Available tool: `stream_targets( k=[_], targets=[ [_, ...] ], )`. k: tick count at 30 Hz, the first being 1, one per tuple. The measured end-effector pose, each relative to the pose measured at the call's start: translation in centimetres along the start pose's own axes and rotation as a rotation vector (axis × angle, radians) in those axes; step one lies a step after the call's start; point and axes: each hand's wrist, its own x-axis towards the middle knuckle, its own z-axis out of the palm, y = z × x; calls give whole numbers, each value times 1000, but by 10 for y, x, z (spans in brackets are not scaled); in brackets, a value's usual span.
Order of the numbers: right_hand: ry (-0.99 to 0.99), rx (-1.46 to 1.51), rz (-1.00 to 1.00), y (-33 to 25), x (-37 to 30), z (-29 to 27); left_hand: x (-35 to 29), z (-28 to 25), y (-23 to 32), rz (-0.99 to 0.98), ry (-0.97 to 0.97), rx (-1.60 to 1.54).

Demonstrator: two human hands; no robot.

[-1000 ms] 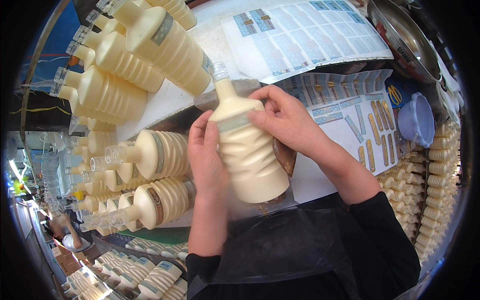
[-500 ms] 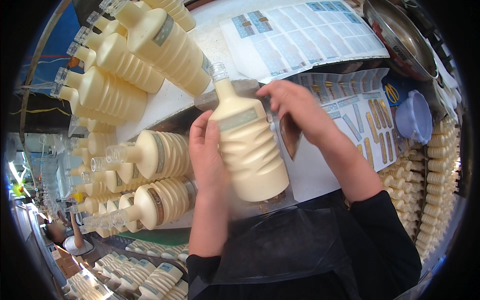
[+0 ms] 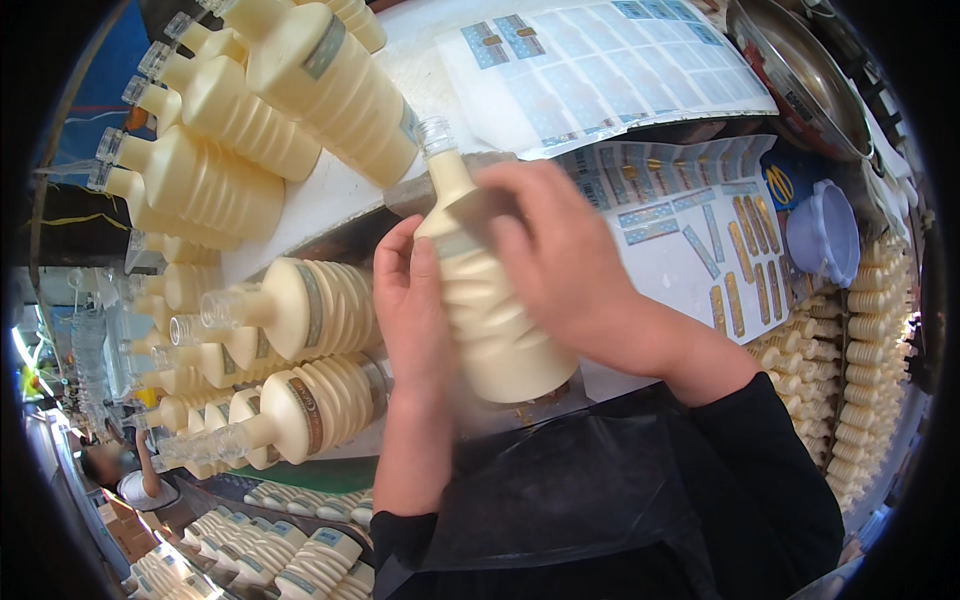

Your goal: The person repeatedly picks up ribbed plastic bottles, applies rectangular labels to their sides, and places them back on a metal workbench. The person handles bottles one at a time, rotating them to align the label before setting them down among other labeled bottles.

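Observation:
A cream bottle point(image 3: 510, 365) with ridged sides and a clear screw-thread neck stands tilted in front of me. My left hand point(image 3: 405, 295) is closed round its left side, thumb on the front. Across the upper body runs a pale grey-green label strip point(image 3: 455, 243), partly covered. My right hand point(image 3: 560, 245) pinches a flat dark brown scraper-like piece point(image 3: 483, 212) and holds it against the bottle's shoulder, by the upper edge of the strip. Motion blurs the right fingers and the piece, so its exact kind is unclear.
More cream bottles point(image 3: 330, 80) stand or lie at left. Blue label sheets point(image 3: 620, 75) lie at the back; gold and blue strips point(image 3: 745, 250) are on white paper at right. Beyond are a lilac bucket point(image 3: 825, 235) and a metal pan point(image 3: 800, 75). Another person point(image 3: 140, 480) is far left.
My right hand has moved left, from beside the bottle onto its shoulder, bringing the brown piece against it. My left hand keeps its hold on the bottle.

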Motion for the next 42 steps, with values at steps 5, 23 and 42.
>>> stream_targets(
  k=[5,23,42],
  targets=[
    [102,187,206,34,-18,-8,-3,5,2,-67,-49,-7],
    [-3,-104,-638,-1,-9,-9,-21,9,25,-220,-119,-241],
    [-254,-40,344,6,16,-13,6,0,12,10,-65,145]
  ],
)
